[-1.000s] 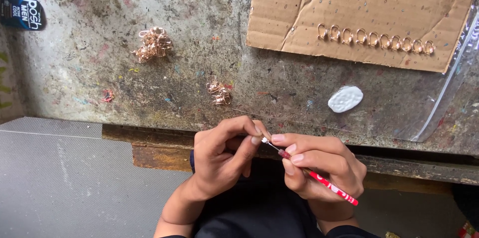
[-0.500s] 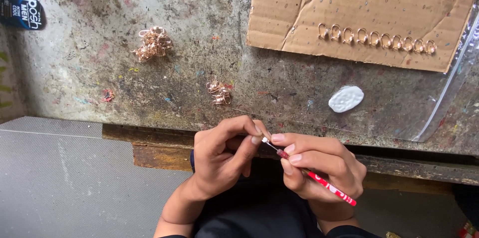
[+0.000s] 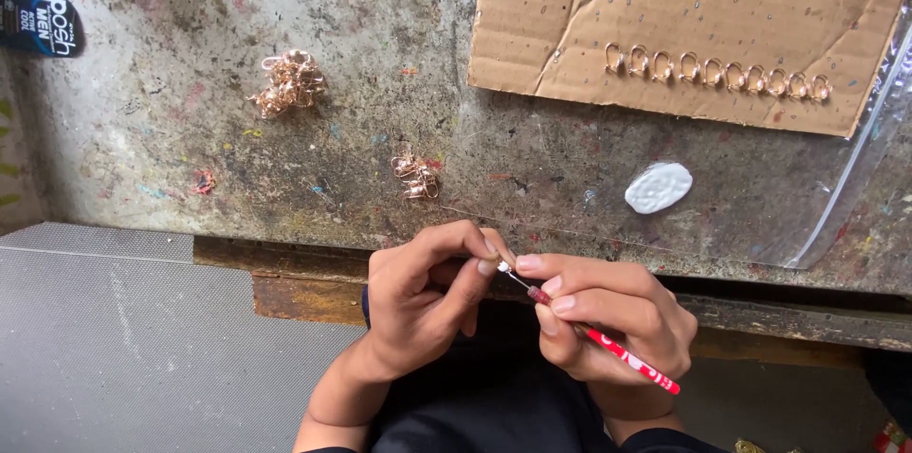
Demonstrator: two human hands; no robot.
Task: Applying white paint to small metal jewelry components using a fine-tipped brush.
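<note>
Head view, right hand [image 3: 608,325] with its grip closed on a red pencil-like tool [image 3: 608,347], tip meeting a tiny piece pinched in the left hand [image 3: 427,301], just below the desk [image 3: 285,159] edge, copper hooks [image 3: 416,178] nearby

Left hand [image 3: 418,306] is curled, its thumb and forefinger pinched together at the tip of a thin red tool [image 3: 608,349]; any item in that pinch is too small to make out. Right hand [image 3: 608,320] holds the red tool like a pen, its metal point angled up-left and meeting the left fingertips. Both hands sit just below the near edge of the worn, paint-flecked surface [image 3: 190,130]. On it lie a larger heap of copper-coloured rings [image 3: 288,83] and a smaller heap [image 3: 416,178], well apart. A white oval lump [image 3: 657,187] lies near a cardboard sheet [image 3: 684,7], which carries a row of copper-coloured rings [image 3: 712,71]. A clear plastic bag [image 3: 855,178] lies at far right.
</note>
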